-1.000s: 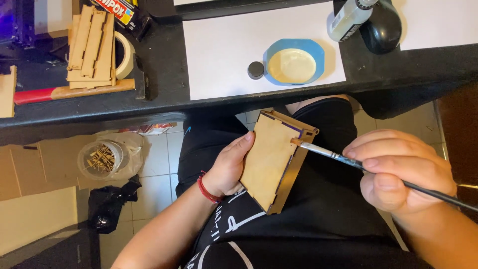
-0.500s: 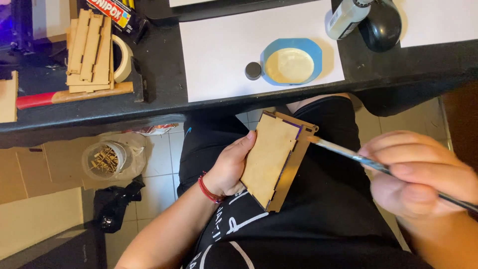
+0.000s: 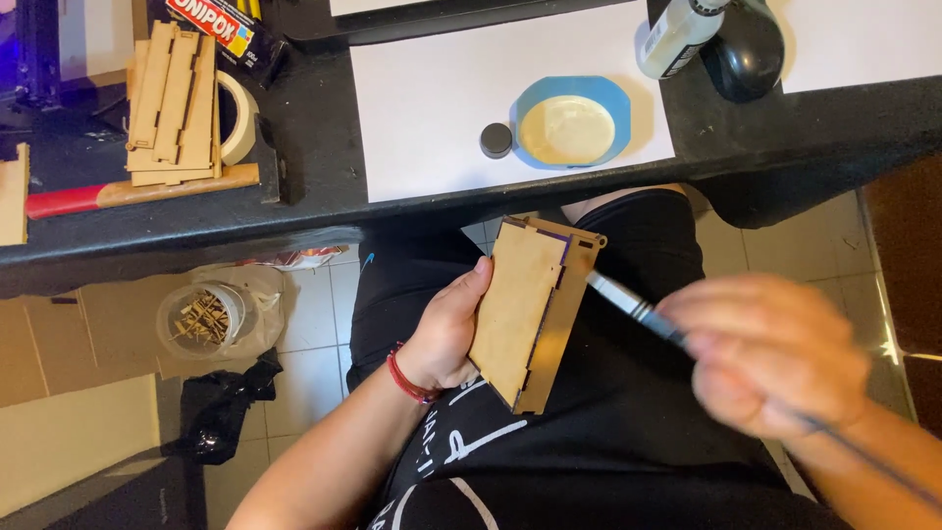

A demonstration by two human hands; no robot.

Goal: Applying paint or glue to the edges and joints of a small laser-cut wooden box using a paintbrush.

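My left hand [image 3: 446,329] grips a flat wooden box-like assembly [image 3: 530,309] of thin light-brown panels, tilted over my lap. My right hand [image 3: 770,353], blurred by motion, holds a thin paintbrush [image 3: 633,306] whose tip touches the assembly's right edge near its top. On the black desk above, a blue dish [image 3: 572,123] holds pale glue on a white paper sheet [image 3: 432,98]. A small dark cap [image 3: 497,140] lies beside the dish, and a glue bottle [image 3: 675,37] stands further right.
A stack of wooden slats [image 3: 175,103] rests on a tape roll [image 3: 238,118] at the desk's left, with a red-handled hammer [image 3: 137,191] below. A clear tub of wood scraps [image 3: 211,319] and a black bag [image 3: 221,412] sit on the tiled floor. A dark computer mouse [image 3: 746,49] lies top right.
My right hand has shifted slightly right and down with the brush and now appears blurred. The wooden assembly in my left hand has hardly moved.
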